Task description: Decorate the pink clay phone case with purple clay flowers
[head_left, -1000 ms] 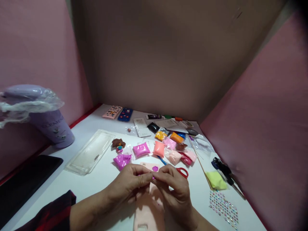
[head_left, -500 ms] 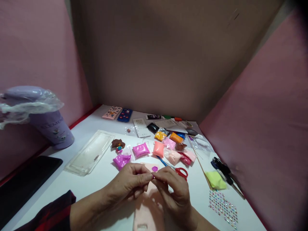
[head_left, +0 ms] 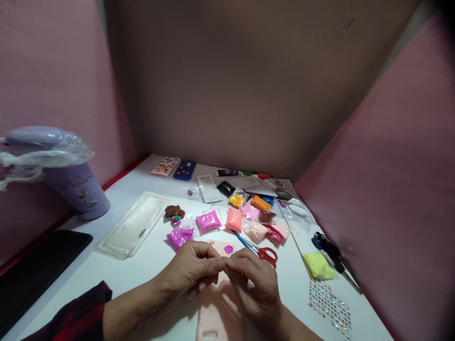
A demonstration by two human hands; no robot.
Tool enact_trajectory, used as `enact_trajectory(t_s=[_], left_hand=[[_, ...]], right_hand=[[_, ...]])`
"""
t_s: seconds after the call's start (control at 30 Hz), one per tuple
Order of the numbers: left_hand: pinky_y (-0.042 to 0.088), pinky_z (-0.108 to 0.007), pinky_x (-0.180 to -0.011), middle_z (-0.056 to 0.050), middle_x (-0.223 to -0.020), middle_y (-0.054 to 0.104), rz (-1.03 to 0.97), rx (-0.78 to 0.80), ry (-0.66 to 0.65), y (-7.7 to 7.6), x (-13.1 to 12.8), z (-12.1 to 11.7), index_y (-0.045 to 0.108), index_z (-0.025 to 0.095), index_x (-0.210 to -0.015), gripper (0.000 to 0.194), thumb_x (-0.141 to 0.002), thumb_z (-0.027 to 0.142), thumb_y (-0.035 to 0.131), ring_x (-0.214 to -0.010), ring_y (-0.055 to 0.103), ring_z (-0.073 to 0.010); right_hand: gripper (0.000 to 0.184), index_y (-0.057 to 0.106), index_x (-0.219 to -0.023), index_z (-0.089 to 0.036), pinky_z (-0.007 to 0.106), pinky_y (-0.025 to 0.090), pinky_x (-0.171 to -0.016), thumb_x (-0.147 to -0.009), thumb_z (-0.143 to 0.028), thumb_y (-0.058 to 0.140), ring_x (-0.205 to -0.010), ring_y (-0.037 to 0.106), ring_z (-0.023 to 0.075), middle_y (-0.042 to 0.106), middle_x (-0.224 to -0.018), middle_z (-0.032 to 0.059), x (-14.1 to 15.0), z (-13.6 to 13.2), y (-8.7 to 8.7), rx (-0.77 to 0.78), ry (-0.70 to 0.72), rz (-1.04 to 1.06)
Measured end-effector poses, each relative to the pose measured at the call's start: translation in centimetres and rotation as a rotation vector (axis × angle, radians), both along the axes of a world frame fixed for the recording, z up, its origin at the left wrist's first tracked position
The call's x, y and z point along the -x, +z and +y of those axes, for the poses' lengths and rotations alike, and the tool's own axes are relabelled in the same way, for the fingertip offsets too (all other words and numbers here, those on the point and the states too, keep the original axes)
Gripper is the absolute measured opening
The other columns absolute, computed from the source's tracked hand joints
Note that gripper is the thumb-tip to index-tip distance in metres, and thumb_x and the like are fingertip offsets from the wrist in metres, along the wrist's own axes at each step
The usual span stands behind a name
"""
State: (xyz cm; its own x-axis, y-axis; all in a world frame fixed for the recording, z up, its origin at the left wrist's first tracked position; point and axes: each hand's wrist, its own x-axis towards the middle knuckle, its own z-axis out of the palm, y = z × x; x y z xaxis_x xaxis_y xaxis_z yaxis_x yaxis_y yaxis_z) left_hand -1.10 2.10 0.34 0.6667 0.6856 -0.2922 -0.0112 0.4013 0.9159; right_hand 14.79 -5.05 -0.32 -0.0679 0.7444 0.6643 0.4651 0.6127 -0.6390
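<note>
My left hand (head_left: 199, 269) is closed in a pinch, and a bit of purple clay (head_left: 204, 258) shows between its thumb and fingers. Touching it at the fingertips is my right hand (head_left: 253, 279), also pinched; whatever lies between its fingertips is hidden. Both hands are above a pale pink phone case (head_left: 219, 308) lying on the table. A small purple clay flower (head_left: 229, 248) sits on the case's far end. Just beyond my left hand lies an opened packet of purple clay (head_left: 180, 237). Scissors with red handles (head_left: 267, 255) rest beyond my right hand.
Clay packets, among them a coral one (head_left: 233, 220), spread across the middle. To the left are a clear plastic tray (head_left: 133, 227), a black slab (head_left: 42, 265) and a lilac tumbler (head_left: 80, 189). Rhinestones (head_left: 330, 305), a yellow packet (head_left: 319, 266) and a thin stick (head_left: 293, 232) lie right.
The purple bit between the fingertips is now covered, and purple shows inside my left hand instead. My right hand has shifted slightly down, its fingertips closer to the left ones.
</note>
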Motion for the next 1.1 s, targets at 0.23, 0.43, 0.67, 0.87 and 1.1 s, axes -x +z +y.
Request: enact_trajectory(t_s=[0.23, 0.43, 0.67, 0.87, 1.1], left_hand=[[0.019, -0.014, -0.028, 0.004, -0.044, 0.055, 0.056, 0.02, -0.001, 0.35, -0.08, -0.02, 0.059, 0.014, -0.062, 0.034, -0.064, 0.045, 0.075, -0.03, 0.036, -0.0031], [0.019, -0.014, -0.029, 0.004, -0.047, 0.056, 0.039, -0.019, -0.005, 0.12, -0.06, 0.06, 0.057, 0.014, -0.065, 0.035, -0.069, 0.046, 0.071, -0.03, 0.035, -0.0023], [0.02, -0.013, -0.029, 0.003, -0.049, 0.057, 0.043, -0.024, -0.001, 0.36, -0.05, 0.01, 0.056, 0.014, -0.064, 0.034, -0.071, 0.045, 0.069, -0.03, 0.037, -0.002], [0.02, -0.015, -0.028, 0.003, -0.045, 0.056, 0.024, 0.018, 0.025, 0.02, -0.18, 0.05, 0.061, 0.013, -0.063, 0.034, -0.067, 0.044, 0.072, -0.029, 0.036, -0.0025], [0.017, -0.015, -0.028, 0.004, -0.042, 0.052, 0.06, 0.005, 0.014, 0.86, -0.1, -0.07, 0.06, 0.013, -0.06, 0.037, -0.065, 0.047, 0.073, -0.029, 0.034, -0.0025]], right_hand=[[0.031, 0.062, -0.103, -0.019, 0.026, 0.04, -0.052, -0.08, 0.0, 0.054, -0.063, 0.055, 0.0164, 0.062, -0.073, 0.0057, 0.23, 0.04, 0.19, 0.004, -0.018, -0.052], [0.034, 0.062, -0.107, -0.019, 0.027, 0.044, -0.055, -0.08, 0.0, 0.053, -0.068, 0.059, 0.0173, 0.064, -0.079, 0.0072, 0.05, 0.01, 0.09, 0.027, -0.039, -0.088], [0.032, 0.061, -0.109, -0.02, 0.027, 0.044, -0.053, -0.082, -0.004, 0.056, -0.064, 0.058, 0.0174, 0.065, -0.076, 0.0055, 0.14, -0.27, 0.12, 0.058, -0.075, -0.078], [0.027, 0.062, -0.105, -0.019, 0.028, 0.043, -0.054, -0.082, -0.006, 0.056, -0.063, 0.057, 0.0169, 0.064, -0.074, 0.0054, 0.18, -0.18, 0.37, 0.076, -0.074, -0.07], [0.017, 0.064, -0.094, -0.017, 0.027, 0.04, -0.053, -0.084, -0.007, 0.054, -0.06, 0.055, 0.0159, 0.062, -0.07, 0.0047, 0.21, -0.18, 0.45, 0.087, -0.065, -0.069]])
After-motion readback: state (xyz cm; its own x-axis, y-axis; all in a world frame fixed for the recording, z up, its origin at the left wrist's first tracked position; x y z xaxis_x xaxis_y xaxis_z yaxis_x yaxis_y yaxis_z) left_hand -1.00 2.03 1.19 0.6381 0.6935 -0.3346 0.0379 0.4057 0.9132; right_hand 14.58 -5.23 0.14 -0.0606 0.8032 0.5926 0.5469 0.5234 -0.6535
